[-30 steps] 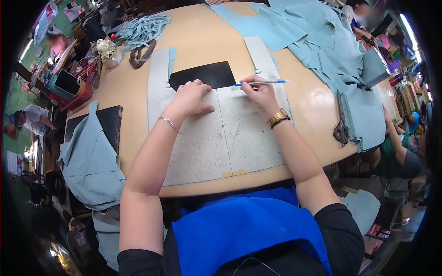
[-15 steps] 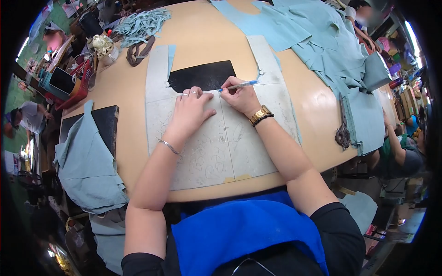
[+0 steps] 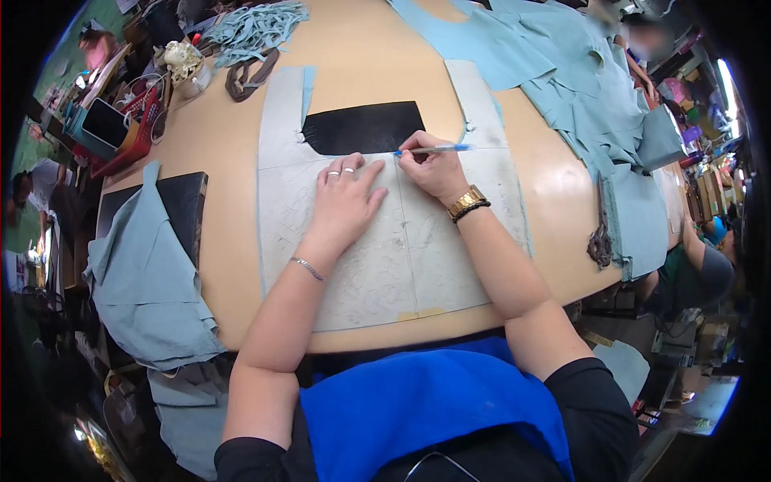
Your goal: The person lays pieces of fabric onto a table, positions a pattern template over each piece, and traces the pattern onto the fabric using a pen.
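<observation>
A large pale grey pattern template with a cut-out neck lies on the table, handwriting and a centre line on it. Teal fabric peeks out from under its edges. My left hand rests flat on the template, fingers spread just below the neck edge. In my right hand is a pen with a blue cap end, its tip at the neck edge near the centre line. A black flat piece lies inside the cut-out.
Teal fabric pieces cover the table's far right, with scissors beside them. At left, teal cloth drapes over a black board. Fabric strips and a red basket sit at the back left. Other people are around the table.
The whole view has shifted slightly, so the table contents appear displaced. My left fingers now lie flatter and more spread. The pen tip stays at the neck edge near the centre line.
</observation>
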Demonstrator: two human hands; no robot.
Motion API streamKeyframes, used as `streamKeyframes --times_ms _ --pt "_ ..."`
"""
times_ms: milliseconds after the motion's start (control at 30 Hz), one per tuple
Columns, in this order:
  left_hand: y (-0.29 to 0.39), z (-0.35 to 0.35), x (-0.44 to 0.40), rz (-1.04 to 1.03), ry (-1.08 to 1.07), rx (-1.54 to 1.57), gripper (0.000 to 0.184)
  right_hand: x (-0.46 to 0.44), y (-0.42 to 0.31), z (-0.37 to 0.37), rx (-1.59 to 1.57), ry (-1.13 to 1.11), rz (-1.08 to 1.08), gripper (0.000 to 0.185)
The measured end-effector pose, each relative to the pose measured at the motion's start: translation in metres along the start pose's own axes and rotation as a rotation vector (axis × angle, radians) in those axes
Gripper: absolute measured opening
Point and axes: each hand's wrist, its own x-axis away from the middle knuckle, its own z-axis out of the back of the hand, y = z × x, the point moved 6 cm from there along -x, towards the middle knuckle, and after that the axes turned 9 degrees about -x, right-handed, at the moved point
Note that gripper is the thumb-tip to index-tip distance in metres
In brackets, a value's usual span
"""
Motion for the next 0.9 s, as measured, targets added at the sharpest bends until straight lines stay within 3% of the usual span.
streamKeyframes --times_ms 267,367,433,500,600,700,900 --pt "-0.012 -0.003 -0.001 0.028 -0.117 0.138 0.044 0.001 0.008 -0.003 -0.111 -0.032 -0.082 0.006" --pt "-0.026 0.009 0.002 0.159 -0.206 0.044 0.056 -0.002 0.006 0.0 0.036 0.011 -0.055 0.008" --pt "-0.038 0.027 0.006 0.335 -0.269 -0.096 0.074 -0.002 0.007 0.005 -0.105 0.054 -0.087 0.009" --pt "-0.048 0.033 0.006 0.361 -0.322 -0.105 0.083 -0.006 0.009 0.013 -0.383 0.153 -0.095 0.008" --pt "-0.05 0.034 0.004 0.385 -0.359 -0.116 0.089 -0.01 0.009 0.057 -0.261 0.29 -0.161 0.006" --pt "-0.049 0.035 0.003 0.392 -0.371 -0.115 0.09 -0.017 0.035 0.115 -0.09 0.413 -0.051 0.005" --pt "-0.053 0.028 0.004 0.386 -0.38 -0.074 0.093 -0.014 0.048 0.131 0.098 0.354 -0.089 0.009"
